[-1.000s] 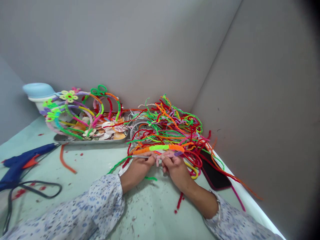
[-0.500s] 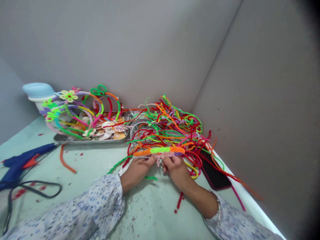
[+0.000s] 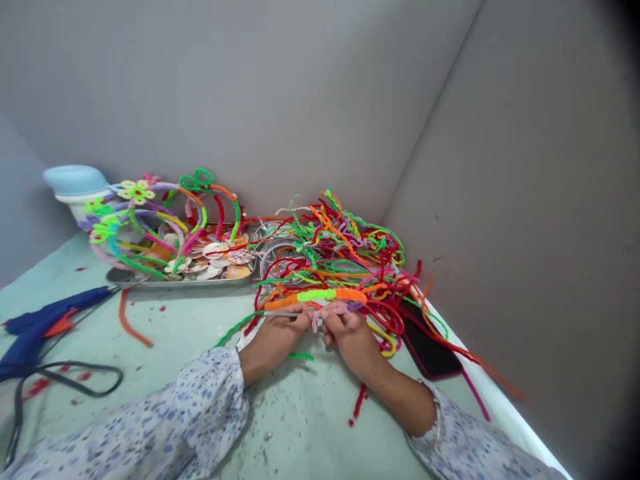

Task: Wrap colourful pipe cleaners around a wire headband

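Just beyond the forearms, the left hand [image 3: 281, 339] is curled shut on a headband [image 3: 315, 295], thumb and fingers pinching it near a bare grey stretch [image 3: 283, 313], while the right hand [image 3: 351, 337] is pinching a pink pipe cleaner [image 3: 327, 310] against the band. The fingers are hiding how that pink length is wound. Orange and green fuzz is covering most of the band, with the bare stretch left uncovered. Further out, a tangle of loose pipe cleaners [image 3: 345, 250] is spilling over a black phone [image 3: 427, 347], finished-looking bands [image 3: 150, 223] are standing on a steel tray [image 3: 175, 283], and a blue glue gun [image 3: 50, 313] is lying partly cut off at the left.
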Demonstrator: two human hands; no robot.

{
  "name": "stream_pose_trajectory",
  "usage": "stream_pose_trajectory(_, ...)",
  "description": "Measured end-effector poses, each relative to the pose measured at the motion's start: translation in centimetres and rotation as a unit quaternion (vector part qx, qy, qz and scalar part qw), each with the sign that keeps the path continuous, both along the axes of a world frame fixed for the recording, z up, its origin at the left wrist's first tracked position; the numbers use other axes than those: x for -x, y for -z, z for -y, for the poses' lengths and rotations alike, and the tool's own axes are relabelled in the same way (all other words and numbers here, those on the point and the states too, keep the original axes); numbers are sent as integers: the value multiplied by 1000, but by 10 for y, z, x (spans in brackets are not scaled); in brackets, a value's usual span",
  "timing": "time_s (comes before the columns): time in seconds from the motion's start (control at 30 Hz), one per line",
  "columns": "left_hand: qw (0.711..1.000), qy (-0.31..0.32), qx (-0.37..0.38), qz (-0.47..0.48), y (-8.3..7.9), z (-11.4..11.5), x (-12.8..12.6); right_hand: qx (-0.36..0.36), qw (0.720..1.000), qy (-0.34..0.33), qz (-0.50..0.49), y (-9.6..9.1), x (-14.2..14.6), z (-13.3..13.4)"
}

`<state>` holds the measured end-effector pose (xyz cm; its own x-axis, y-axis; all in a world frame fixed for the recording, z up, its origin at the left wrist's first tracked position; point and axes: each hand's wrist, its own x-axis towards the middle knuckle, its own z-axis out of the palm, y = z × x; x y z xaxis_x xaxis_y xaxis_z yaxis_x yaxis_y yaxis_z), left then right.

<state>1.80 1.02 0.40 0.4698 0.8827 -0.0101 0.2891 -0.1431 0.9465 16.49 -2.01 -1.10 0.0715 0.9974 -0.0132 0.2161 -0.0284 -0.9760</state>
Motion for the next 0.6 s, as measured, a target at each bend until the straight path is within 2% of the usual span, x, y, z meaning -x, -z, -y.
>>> stream_pose_trajectory(0.33,997,-34,43,61,9,0,-2,27,999,35,-4,2,0,-1)
stream_pose_trajectory(0.47,996,-45,22,78,13,-3,-4,19,999,26,-21,4,0,-1)
stream_pose_trajectory(0.6,998,-26,20,58,10,-2,-4,12,999,22,-23,7,-1,-2)
